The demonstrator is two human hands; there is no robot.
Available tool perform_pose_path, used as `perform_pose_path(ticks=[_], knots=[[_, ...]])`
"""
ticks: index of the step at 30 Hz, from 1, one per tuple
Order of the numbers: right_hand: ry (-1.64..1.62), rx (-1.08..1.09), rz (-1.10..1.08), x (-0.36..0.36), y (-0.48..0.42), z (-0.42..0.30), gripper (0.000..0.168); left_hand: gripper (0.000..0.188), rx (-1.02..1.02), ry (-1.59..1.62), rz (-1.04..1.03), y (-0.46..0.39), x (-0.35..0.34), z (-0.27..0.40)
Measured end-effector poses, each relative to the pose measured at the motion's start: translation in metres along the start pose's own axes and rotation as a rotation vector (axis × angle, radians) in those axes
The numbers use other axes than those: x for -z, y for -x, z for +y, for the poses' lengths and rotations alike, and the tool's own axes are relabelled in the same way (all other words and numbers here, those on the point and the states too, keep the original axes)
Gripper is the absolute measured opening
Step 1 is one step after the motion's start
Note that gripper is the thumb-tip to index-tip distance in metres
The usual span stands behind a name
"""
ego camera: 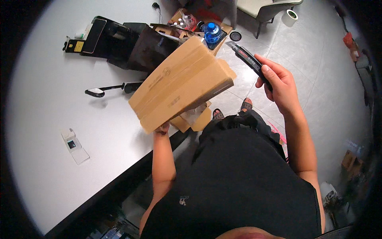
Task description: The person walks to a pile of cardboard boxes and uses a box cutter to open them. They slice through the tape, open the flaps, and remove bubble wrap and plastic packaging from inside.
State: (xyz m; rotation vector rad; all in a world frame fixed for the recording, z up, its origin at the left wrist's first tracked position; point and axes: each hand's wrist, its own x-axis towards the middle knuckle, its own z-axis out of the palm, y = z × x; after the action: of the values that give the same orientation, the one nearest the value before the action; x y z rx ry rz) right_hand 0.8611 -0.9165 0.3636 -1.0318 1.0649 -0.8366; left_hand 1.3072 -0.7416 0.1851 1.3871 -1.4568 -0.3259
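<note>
My left hand (162, 128) holds a long cardboard box (182, 80) from below, most of its fingers hidden under the box. The box is tilted, with clear tape along its broad face and a flap sticking out at its right end. In my right hand (279, 79) is a black utility knife (247, 59), its blade tip showing past the front end and pointing up and left. The blade is apart from the box, just off its upper right corner.
A white table (119, 119) carries black boxes (116, 38), a small lamp-like device (95, 92) and an opened white case (74, 146). Beyond stand a blue water bottle (212, 33) and a chair (259, 9). A tape roll (289, 18) is on the floor. An open carton (201, 121) sits below the held box.
</note>
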Motion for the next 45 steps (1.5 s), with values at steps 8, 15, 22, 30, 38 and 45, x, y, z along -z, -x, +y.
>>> perform_pose_path(ticks=[8, 15, 22, 30, 38, 45], knots=[[0.071, 0.081, -0.142, -0.006, 0.012, -0.032, 0.038, 0.113, -0.027, -0.003, -0.032, 0.013, 0.014, -0.014], [0.099, 0.094, -0.089, -0.005, 0.012, -0.034, 0.038, 0.098, -0.045, -0.009, -0.041, 0.016, 0.013, -0.019], [0.133, 0.083, -0.108, 0.002, 0.013, -0.039, 0.037, 0.085, -0.057, -0.015, -0.051, 0.019, 0.013, -0.023], [0.313, 0.111, -0.189, 0.018, 0.009, -0.039, 0.035, 0.071, -0.076, -0.024, -0.073, 0.014, 0.011, -0.029], [0.476, 0.005, -0.159, 0.031, 0.009, -0.033, 0.036, 0.060, -0.174, -0.067, -0.095, 0.004, -0.010, -0.041], [0.364, -0.098, -0.142, 0.040, 0.002, -0.015, 0.036, 0.050, -0.127, -0.085, -0.107, -0.006, -0.030, -0.046]])
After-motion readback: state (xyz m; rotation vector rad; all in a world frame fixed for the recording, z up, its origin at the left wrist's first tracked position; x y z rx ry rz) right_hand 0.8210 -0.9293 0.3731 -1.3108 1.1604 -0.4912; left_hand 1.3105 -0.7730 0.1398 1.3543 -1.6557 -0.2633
